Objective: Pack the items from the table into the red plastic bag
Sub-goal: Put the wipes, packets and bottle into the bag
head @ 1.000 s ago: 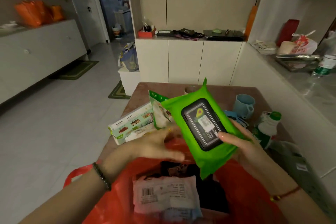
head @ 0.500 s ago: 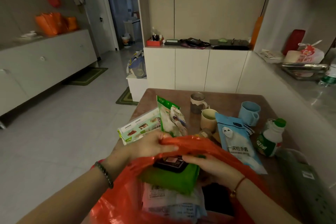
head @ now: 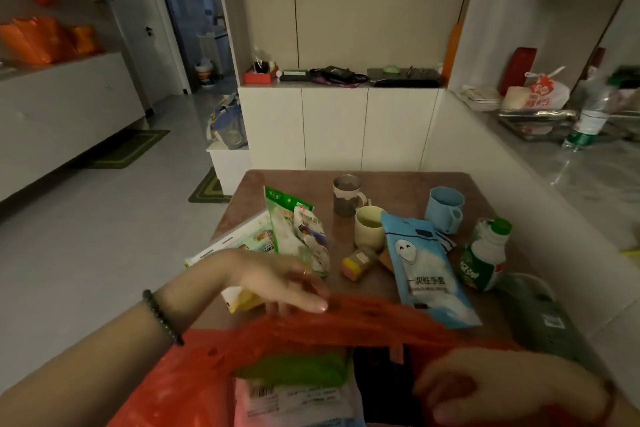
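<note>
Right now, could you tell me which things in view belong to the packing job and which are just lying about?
Job: red plastic bag, green wipes pack already inside, blue glove packet, green snack pouch, white bottle, small jar.

Lying about: counter bottle, floor mat, orange bags.

A brown table sits in the middle of the frame. On it, at the left, lie a long white box and a green snack bag. In the middle stand a glass mug and a pale cup, with a small jar lying on its side. Toward the right are a blue packet, a blue mug and a green-capped bottle.
</note>
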### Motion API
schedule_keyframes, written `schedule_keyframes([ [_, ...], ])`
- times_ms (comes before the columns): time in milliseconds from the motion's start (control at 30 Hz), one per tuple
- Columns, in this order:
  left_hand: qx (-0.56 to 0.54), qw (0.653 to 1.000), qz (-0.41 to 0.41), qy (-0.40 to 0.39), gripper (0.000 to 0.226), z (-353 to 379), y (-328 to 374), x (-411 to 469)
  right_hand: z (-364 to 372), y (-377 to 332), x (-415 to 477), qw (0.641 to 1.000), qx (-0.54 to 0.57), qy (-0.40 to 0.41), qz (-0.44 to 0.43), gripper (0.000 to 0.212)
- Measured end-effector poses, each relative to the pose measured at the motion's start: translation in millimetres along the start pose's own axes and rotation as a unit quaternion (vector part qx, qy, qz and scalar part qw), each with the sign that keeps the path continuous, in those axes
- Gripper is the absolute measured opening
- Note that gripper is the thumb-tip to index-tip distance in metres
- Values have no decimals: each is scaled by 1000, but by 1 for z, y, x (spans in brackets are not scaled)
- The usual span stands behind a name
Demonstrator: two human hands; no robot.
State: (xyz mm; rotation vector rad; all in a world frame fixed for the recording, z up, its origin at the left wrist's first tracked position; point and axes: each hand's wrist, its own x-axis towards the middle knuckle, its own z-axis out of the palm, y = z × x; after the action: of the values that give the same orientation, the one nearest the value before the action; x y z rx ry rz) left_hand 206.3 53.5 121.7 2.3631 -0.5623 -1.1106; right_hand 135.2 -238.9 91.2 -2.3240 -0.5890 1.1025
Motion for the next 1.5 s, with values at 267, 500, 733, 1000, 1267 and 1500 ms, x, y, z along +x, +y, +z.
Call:
schedule_keyframes([
  [267, -110, 971, 106, 185, 62, -15, 99, 142, -89, 106, 31, 758, 341, 554, 50, 56],
  [500, -160, 970, 118, 144, 83, 9, 141, 243, -122, 174, 91, 814, 176, 540, 122, 56],
  [733, -170, 970, 107, 137, 93, 23, 138, 267, -113, 168, 81, 808, 83, 580, 59, 32],
  [1000, -212, 888, 275, 301, 65, 28, 148, 205, -99, 62, 22, 730, 115, 651, -172, 42],
  [1267, -141, 908, 309, 245, 81, 13, 76, 73, -73, -68, -23, 653, 281, 587, -388, 26],
  [1500, -19, 966, -24, 257, 89, 32, -42, 29, -24, -106, 27, 658, 477, 421, -403, 24],
])
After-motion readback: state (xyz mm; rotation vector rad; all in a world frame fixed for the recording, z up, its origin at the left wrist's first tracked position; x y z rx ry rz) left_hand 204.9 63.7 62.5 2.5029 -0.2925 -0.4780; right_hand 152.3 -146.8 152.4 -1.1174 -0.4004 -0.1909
